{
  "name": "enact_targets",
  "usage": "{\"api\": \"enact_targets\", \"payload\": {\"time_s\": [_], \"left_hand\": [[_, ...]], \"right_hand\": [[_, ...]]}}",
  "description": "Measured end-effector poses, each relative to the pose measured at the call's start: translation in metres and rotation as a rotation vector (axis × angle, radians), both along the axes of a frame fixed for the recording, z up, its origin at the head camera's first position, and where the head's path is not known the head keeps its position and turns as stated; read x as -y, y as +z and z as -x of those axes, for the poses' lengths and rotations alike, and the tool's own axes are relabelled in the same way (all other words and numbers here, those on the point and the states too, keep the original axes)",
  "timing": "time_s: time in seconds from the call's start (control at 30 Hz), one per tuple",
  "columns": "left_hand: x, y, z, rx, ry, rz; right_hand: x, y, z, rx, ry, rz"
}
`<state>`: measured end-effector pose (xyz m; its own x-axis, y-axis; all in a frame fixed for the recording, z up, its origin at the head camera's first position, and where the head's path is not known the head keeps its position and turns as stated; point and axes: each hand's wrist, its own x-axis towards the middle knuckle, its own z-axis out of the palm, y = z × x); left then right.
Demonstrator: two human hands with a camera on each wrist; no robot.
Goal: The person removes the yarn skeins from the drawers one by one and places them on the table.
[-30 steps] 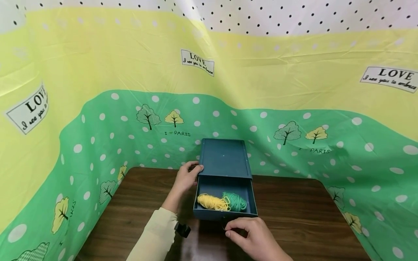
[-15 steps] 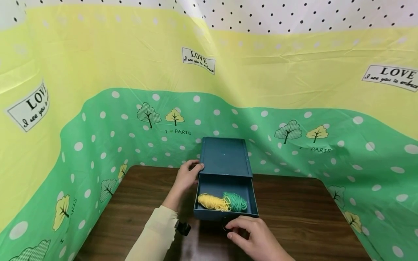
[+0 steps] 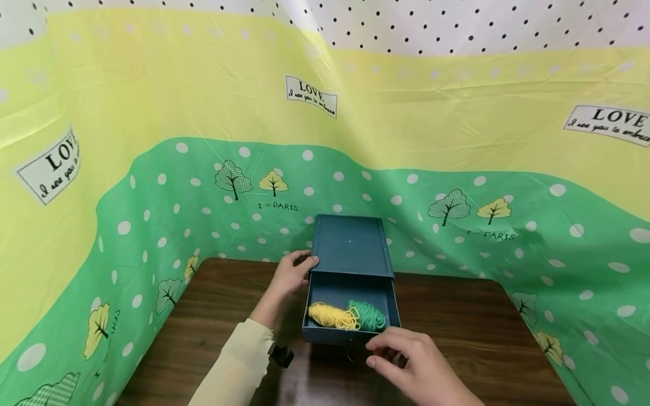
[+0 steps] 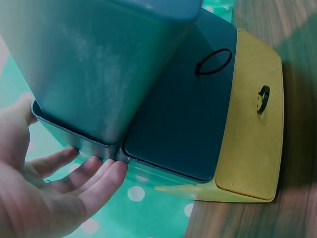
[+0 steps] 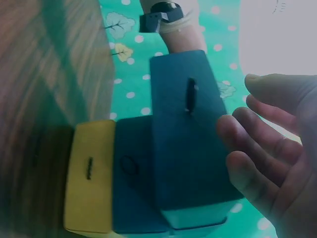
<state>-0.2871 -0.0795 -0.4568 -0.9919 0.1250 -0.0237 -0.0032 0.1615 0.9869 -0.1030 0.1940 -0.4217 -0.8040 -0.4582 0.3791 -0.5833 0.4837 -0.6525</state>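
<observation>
I'm counting things by kind
I'm seeing one left hand [image 3: 291, 274], one right hand [image 3: 413, 358]; one yellow yarn [image 3: 330, 316], one green yarn [image 3: 368, 316]; two blue drawers [image 5: 181, 148], one yellow drawer [image 4: 250, 129]; three loops [image 5: 191, 94], one per drawer; three LOVE labels [image 3: 311, 97]; one table [image 3: 482, 338].

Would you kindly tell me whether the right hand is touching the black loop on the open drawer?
Apart: the right wrist view shows a stretch of bare drawer front between the right hand and the black loop.
</observation>
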Motion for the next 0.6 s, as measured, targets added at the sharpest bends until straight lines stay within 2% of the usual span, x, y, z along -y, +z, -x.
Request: {"api": "enact_targets", "payload": {"time_s": [0.17,0.37,0.6], "left_hand": [[0.001,0.001,0.000,0.000,-0.018,-0.003],[0.002,0.002,0.000,-0.002,-0.026,-0.026],[0.003,0.003,-0.001,0.015,-0.034,-0.047]], "right_hand": [[-0.005,0.015,0.006,-0.057,-0.036,-0.008],[-0.007,0.024,0.020,-0.127,-0.086,-0.053],[-0.008,0.032,0.038,-0.062,-0.116,-0.118]]}}
